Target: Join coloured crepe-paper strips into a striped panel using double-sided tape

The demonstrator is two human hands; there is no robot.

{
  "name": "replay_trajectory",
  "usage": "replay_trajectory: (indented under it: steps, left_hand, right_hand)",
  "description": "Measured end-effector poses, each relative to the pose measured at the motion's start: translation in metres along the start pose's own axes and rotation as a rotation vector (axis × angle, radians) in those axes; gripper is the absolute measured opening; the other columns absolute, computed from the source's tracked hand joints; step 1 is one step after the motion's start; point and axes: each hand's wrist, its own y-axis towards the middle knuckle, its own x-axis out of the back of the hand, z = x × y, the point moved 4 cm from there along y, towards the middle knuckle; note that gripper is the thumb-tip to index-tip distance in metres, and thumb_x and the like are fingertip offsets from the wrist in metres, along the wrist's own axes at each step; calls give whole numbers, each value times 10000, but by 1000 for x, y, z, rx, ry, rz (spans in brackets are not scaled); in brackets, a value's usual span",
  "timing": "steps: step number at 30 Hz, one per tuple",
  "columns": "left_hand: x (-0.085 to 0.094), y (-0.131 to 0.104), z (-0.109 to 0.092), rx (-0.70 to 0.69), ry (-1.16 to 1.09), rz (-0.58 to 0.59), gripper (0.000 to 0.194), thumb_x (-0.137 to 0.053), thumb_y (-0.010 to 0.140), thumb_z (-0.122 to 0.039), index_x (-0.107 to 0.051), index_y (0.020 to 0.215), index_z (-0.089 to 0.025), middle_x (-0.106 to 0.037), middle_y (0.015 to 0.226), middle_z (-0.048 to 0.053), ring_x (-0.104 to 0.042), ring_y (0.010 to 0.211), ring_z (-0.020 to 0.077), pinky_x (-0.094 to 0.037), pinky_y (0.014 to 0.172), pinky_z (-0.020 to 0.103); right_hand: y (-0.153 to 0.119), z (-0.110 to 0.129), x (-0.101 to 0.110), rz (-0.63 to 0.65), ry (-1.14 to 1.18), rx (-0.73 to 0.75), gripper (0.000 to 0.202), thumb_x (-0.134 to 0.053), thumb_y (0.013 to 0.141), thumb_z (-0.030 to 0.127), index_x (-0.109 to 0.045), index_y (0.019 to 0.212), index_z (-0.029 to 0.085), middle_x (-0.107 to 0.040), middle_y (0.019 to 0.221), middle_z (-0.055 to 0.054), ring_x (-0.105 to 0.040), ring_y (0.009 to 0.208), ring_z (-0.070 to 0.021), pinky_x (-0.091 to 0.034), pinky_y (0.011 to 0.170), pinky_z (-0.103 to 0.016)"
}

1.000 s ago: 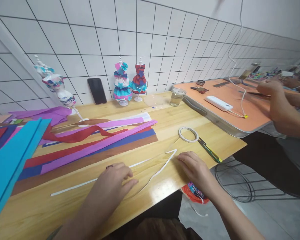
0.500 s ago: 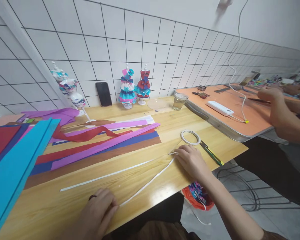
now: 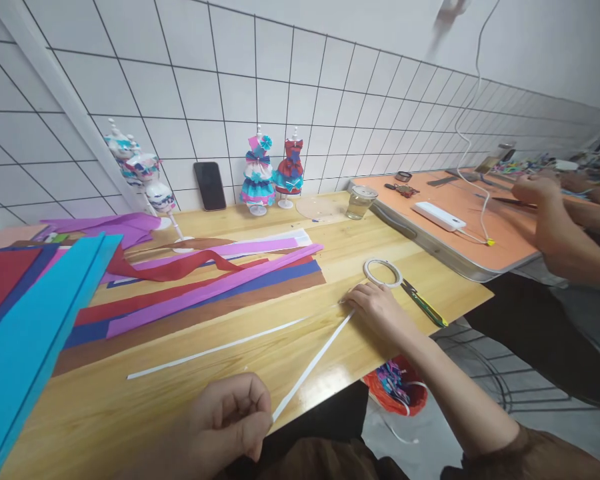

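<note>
My left hand (image 3: 233,417) is raised a little above the table's front edge, thumb and fingers pinched on one end of a narrow white strip (image 3: 313,363). The strip runs taut and slanting up to my right hand (image 3: 380,310), whose closed fingers hold its other end down on the wood. What lies right under those fingertips is hidden. Just beyond them rests a roll of white tape (image 3: 367,267), beside green-and-yellow thread snips (image 3: 425,303). Another thin white strip (image 3: 215,348) lies flat on the table, left of the held one.
Purple, red, blue and brown fabric strips (image 3: 200,293) and turquoise cloth (image 3: 55,340) cover the left side. Small dressed mannequins (image 3: 258,177), a phone (image 3: 210,186) and a glass (image 3: 361,202) stand along the wall. A person's hands (image 3: 537,190) work at the orange table (image 3: 505,250). A scrap-filled red bag (image 3: 417,400) sits below.
My left hand has lifted and moved right with the strip's end, and the strip has gone from slightly curved to straight. My right hand stays nearly in place.
</note>
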Motion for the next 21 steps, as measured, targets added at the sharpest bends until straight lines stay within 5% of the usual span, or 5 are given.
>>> replay_trajectory:
  steps: [9,16,21]
  left_hand:
    - [-19,21,-14,-170,-662,106,254,-667,696,-333,-482,702,-161,-459,484,-39,-363,478,69,-250,520,225]
    - [-22,18,0,-130,-687,80,297,-681,676,-373,-472,663,-163,-439,481,-40,-325,463,63,-226,505,228]
    - [-16,11,21,-7,-482,19,358,-686,628,-458,-486,661,-163,-470,483,-33,-331,462,66,-204,482,220]
  right_hand:
    - [32,-23,-1,285,304,132,240,-436,851,235,-662,910,180,-676,894,-63,-599,820,-167,-410,729,-249]
    - [45,-30,-3,455,329,106,229,-480,781,227,-687,871,190,-693,888,-53,-617,796,-183,-424,709,-250]
    - [42,-30,2,494,348,47,228,-479,773,247,-676,863,176,-691,851,-60,-612,742,-178,-422,642,-240]
